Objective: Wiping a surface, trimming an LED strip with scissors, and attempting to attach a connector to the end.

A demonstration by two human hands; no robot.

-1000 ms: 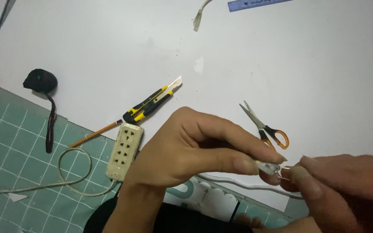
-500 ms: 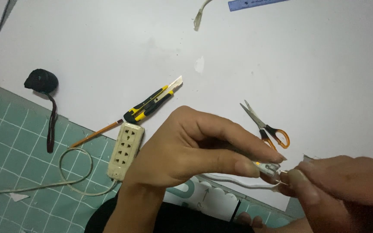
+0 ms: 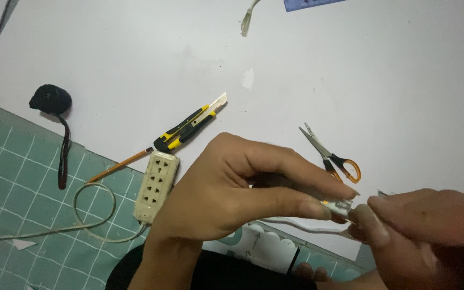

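white led strip [image 3: 339, 206] end, yellow chip | left hand [image 3: 232, 193] pinches it | right hand [image 3: 425, 225] too

White sheet [image 3: 404, 80] over green cutting mat [image 3: 6, 172]; on them: utility knife [image 3: 189, 128], scissors [image 3: 331, 156], power strip [image 3: 157, 186], pencil [image 3: 119, 165].

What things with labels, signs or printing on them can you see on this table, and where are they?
Blue ruler strip: top edge of the white sheet, flat, only a corner shows.
White printed card with teal scalloped shapes and a small arrow: near edge, under the left hand, partly hidden.
No screens or packages show.
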